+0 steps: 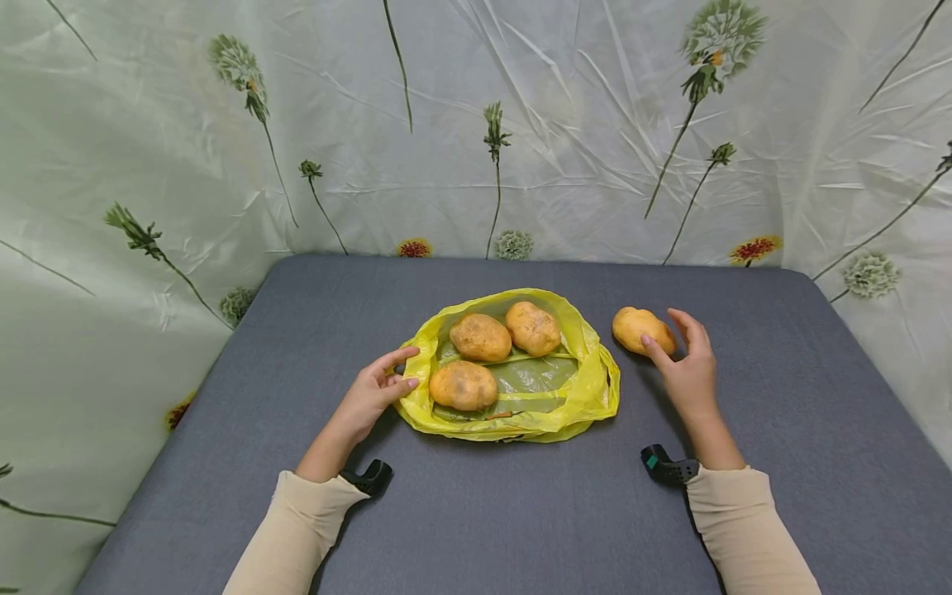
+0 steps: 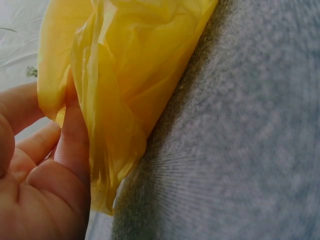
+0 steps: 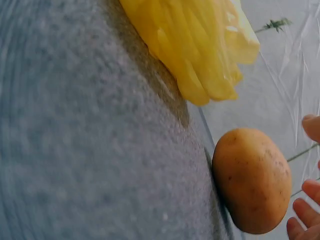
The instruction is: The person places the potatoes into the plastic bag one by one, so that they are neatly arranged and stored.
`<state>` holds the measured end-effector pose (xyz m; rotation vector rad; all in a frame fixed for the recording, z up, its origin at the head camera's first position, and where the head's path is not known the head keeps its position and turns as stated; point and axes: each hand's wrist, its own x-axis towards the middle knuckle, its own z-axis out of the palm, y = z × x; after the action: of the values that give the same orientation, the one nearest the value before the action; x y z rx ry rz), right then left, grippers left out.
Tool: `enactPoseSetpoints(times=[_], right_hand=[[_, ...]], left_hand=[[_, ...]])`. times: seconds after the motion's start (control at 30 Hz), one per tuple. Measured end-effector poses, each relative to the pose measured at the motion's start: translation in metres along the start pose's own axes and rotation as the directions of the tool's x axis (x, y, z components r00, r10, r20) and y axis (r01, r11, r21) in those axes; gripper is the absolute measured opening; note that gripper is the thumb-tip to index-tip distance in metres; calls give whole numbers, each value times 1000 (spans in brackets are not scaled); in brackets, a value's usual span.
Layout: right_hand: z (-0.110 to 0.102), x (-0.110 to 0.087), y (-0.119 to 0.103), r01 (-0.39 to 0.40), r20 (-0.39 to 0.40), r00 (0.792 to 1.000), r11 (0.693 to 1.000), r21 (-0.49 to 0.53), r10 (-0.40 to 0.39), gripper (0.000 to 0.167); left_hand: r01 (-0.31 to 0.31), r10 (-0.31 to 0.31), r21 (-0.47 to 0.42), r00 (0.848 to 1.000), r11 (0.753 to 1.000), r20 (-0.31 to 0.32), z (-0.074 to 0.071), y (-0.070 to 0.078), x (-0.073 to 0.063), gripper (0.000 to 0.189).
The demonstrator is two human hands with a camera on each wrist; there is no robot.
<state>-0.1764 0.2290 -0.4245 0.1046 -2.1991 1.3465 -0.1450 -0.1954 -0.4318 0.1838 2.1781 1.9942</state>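
Observation:
A yellow plastic bag (image 1: 595, 397) lies spread with its mouth up, showing three potatoes inside: one potato (image 1: 480, 337) at the back left, another potato (image 1: 533, 328) at the back right, and a third potato (image 1: 464, 386) at the front left. At the bag's left rim, my left hand (image 1: 369, 398) holds the thin plastic between thumb and fingers; in the left wrist view the fingers (image 2: 30, 102) go in behind the film. A fourth potato (image 1: 635, 328) rests on the table right of the bag. Around its right side, my right hand (image 1: 690, 372) spreads thumb and fingers, apart from it in the right wrist view.
Everything stands on a grey cloth-covered table (image 1: 521, 521). A pale curtain (image 1: 580, 165) printed with dandelions hangs behind the far edge and along the sides. Black wrist mounts (image 1: 667, 467) sit below both hands.

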Motion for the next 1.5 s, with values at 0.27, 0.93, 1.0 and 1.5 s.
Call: enactPoseSetpoints(times=[0.27, 0.93, 1.0, 1.5], right_hand=[[-2, -1, 15, -65, 65, 995, 996, -65, 70, 53], [-2, -5, -15, -265, 99, 960, 963, 37, 261, 50], [-1, -4, -10, -261, 78, 964, 963, 65, 256, 50], [-1, -3, -24, -160, -45, 984, 969, 188, 171, 46]], left_hand=[[8, -8, -3, 1000, 1000, 0, 0, 0, -1, 49], [5, -5, 0, 1000, 1000, 0, 0, 2, 0, 49], [6, -6, 1, 1000, 1000, -1, 0, 2, 0, 49], [10, -10, -2, 1000, 1000, 4, 0, 2, -1, 49]])
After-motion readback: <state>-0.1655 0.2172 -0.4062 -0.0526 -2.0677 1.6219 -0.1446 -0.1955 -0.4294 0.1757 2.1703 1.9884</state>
